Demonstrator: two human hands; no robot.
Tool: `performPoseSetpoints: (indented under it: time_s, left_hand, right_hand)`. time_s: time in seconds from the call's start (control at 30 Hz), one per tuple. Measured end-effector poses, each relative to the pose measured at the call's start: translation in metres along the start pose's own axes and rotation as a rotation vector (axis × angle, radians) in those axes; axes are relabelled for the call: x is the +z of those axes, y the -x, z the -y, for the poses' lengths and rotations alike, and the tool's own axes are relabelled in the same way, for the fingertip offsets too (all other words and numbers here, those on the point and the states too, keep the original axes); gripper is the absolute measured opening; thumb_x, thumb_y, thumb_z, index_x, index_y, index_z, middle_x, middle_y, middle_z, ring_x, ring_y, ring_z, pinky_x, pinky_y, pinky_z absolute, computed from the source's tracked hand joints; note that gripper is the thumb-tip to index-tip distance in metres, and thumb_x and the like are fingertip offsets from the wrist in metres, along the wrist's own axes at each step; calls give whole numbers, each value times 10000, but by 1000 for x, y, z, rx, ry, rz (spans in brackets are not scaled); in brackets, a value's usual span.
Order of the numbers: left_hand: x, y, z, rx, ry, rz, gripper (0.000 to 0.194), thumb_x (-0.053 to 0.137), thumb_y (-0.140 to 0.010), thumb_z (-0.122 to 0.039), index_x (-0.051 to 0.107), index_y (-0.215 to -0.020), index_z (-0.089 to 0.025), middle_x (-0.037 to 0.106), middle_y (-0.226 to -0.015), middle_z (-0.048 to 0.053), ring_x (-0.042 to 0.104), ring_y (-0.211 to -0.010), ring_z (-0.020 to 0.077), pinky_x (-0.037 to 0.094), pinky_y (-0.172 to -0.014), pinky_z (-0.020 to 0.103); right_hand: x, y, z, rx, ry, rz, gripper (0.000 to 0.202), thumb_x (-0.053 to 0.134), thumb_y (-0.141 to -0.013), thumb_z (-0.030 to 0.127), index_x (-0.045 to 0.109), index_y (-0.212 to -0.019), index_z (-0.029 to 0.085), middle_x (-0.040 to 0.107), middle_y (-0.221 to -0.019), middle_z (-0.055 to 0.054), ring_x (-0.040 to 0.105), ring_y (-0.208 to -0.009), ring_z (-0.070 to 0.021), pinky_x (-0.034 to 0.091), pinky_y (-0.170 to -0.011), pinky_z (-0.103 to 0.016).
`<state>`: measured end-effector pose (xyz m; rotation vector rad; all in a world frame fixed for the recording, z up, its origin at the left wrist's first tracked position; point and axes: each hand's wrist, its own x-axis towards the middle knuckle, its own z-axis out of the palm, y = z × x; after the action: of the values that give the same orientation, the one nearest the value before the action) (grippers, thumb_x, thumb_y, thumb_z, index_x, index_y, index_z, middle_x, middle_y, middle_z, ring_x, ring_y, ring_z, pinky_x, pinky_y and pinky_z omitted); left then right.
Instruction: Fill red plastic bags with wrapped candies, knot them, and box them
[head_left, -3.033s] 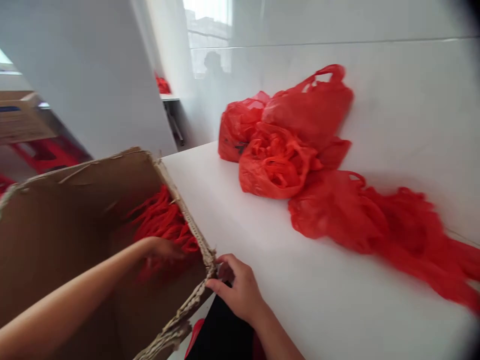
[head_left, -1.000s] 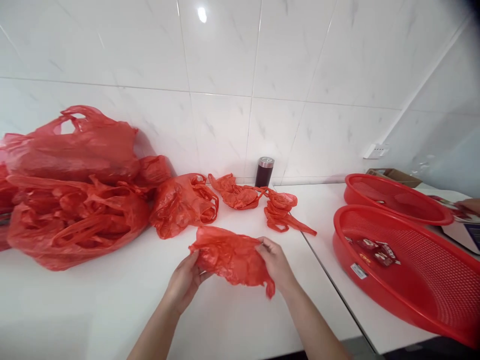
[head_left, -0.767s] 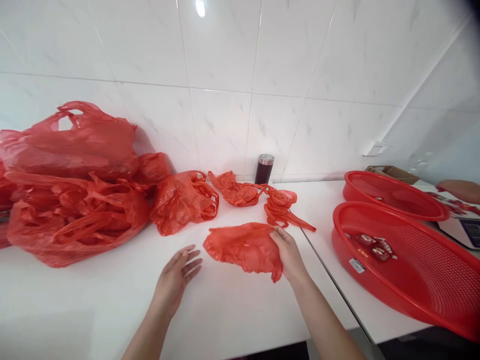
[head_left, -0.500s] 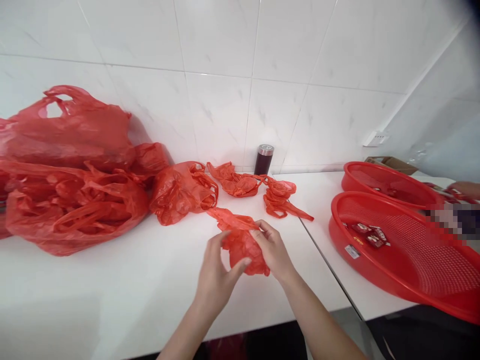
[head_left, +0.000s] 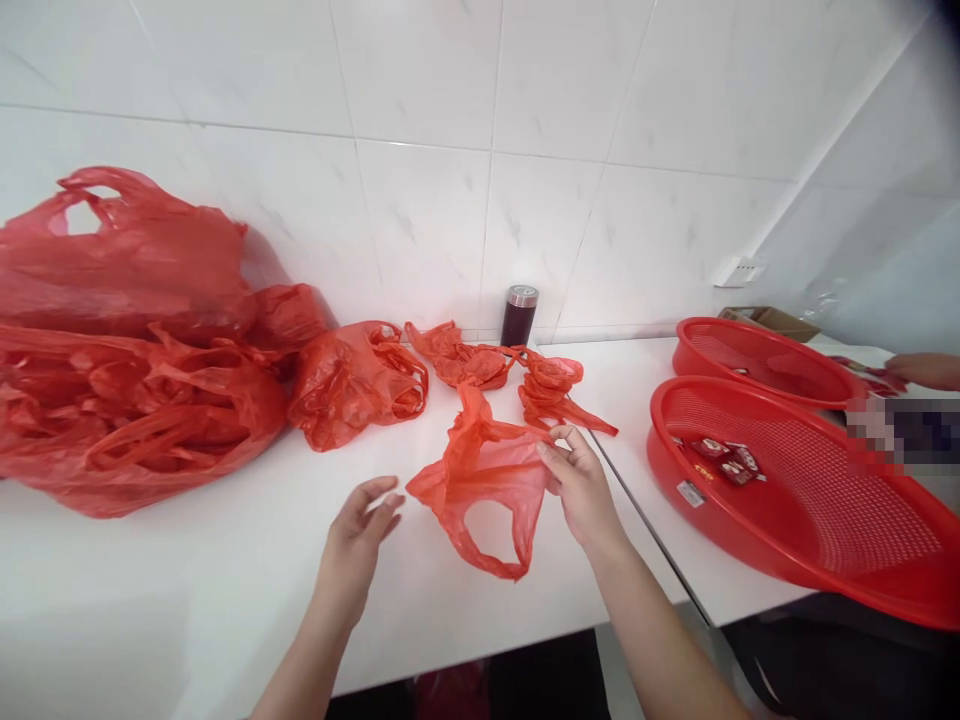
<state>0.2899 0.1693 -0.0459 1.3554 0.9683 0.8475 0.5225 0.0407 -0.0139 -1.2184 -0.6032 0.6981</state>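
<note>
At the centre of the frame, the right hand (head_left: 581, 485) pinches one edge of the thin red bag (head_left: 487, 475) above the worktop (head_left: 187, 590), the left hand (head_left: 358, 535) open beside it, so the film may slip free.

Your two bare arms, nothing worn on them

Your left hand (head_left: 358, 533) and right hand (head_left: 581, 487) are both uncovered: no gloves, rings, watch or wristband show. Your forearms are bare as far as the bottom edge of the head view, so no sleeve or cuff comes into sight. Your nails look short and unpainted. Below the edge of the counter, a dark patch may be your clothing, but it is too unclear to tell.
</note>
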Motion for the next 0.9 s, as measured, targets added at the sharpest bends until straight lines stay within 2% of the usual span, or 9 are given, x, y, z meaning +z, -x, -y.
performPoseSetpoints:
  time_s: [0.07,0.13,0.2,0.27,0.33,0.43,0.57,0.7,0.9]
  left_hand:
    - [6,11,-11,246,-112,-260,294,618,-840,-415,563,-1065,-234,578,-1183,85,558,-1152,273,439,-989,522]
    - [20,22,-27,606,-311,-369,238,651,-829,-329,559,-1032,-246,531,-1246,95,493,-1235,282,391,-1034,534]
    - [40,27,-39,903,-574,-272,192,683,-803,-227,607,-977,-249,454,-1358,107,403,-1321,314,359,-1060,538]
    - [63,20,-42,1014,-819,-109,163,664,-795,-155,656,-934,-240,350,-1469,116,278,-1395,378,343,-1063,568]
    - [81,3,-37,961,-997,15,193,597,-809,-108,672,-945,-222,289,-1528,124,281,-1394,405,406,-1014,550]
    - [82,-31,-27,736,-1178,126,346,451,-845,-78,646,-1076,-245,442,-1460,110,579,-1155,306,543,-784,389]
    - [39,-61,-26,579,-1266,60,494,363,-847,-81,580,-1257,-248,571,-1326,141,687,-859,265,516,-616,337]
    - [0,-55,-27,437,-1375,79,326,405,-848,-153,716,-929,-202,582,-1325,121,684,-748,237,500,-571,319]
    - [24,-30,-27,832,-1208,107,225,516,-864,-232,732,-927,-239,422,-1455,120,397,-1324,357,484,-926,468]
  right_hand:
    - [6,4,4,-42,106,38,244,648,-854,402,462,-873,245,343,-552,104,236,-488,-72,197,-474,-212]
    - [14,9,10,-56,184,111,219,624,-872,392,464,-876,243,341,-547,103,253,-492,-75,215,-483,-215]
    - [23,15,15,-60,210,210,193,607,-882,370,463,-885,241,361,-544,102,294,-492,-77,252,-495,-216]
    - [30,20,20,-48,186,318,174,595,-886,341,451,-891,243,391,-548,102,323,-493,-79,275,-500,-214]
    - [32,24,23,-6,143,407,177,596,-875,310,431,-891,250,381,-542,112,303,-479,-75,263,-489,-204]
    - [15,24,28,59,139,463,186,608,-833,272,427,-875,259,339,-511,126,301,-450,-74,277,-489,-200]
    - [-35,13,37,-25,435,326,49,552,-762,217,544,-713,224,455,-525,67,434,-480,-106,342,-518,-241]
    - [-69,2,37,-188,898,16,242,514,-731,210,739,-813,246,448,-518,45,364,-473,-114,284,-489,-249]
    - [-49,0,30,-247,947,27,397,487,-820,224,700,-1145,302,347,-551,60,323,-484,-110,319,-523,-251]
